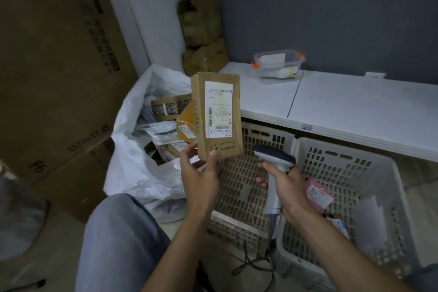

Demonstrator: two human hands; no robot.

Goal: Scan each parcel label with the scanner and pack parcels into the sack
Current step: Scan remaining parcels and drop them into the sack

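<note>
My left hand (199,173) holds a flat brown cardboard parcel (216,147) upright by its lower edge, with its white shipping label (219,109) facing me. My right hand (288,185) grips a grey handheld scanner (275,156) by the handle, its head pointing left, just below and right of the parcel. The scanner's cable hangs down to the floor. Behind the parcel the white woven sack (132,149) stands open with several parcels inside, among them a yellow one (186,125) and a taped brown box (166,106).
Two white perforated baskets (343,161) stand in front of me; the right one holds a pink parcel (318,193) and white packets. A white counter (355,104) carries a clear plastic container (278,66). Large cardboard boxes (52,78) stand at left, stacked brown boxes (203,35) in the corner.
</note>
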